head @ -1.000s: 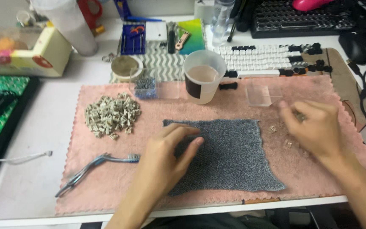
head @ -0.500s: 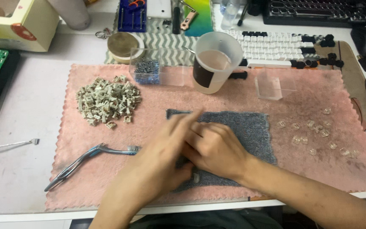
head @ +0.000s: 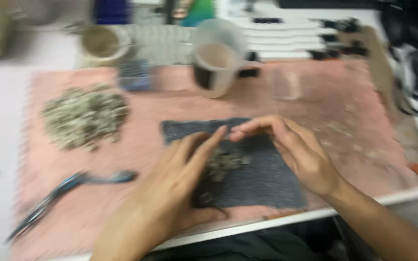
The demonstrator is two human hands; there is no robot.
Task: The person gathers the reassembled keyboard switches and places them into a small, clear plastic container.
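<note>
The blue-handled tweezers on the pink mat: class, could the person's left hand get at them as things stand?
Probably yes. The tweezers lie in the open on the pink mat, to the left of the left hand, with nothing between them. That hand rests on the grey cloth, fingers by a small clump of pieces, though the picture is blurred.

Motion blur smears the small pieces point(head: 223, 162) between both hands.

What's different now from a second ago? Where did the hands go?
The right hand came in from the clear pieces at the right of the pink mat to the grey cloth, meeting the left hand. A small cluster of pieces now lies between them. The pile of small parts, cup and tweezers stayed put.
</note>
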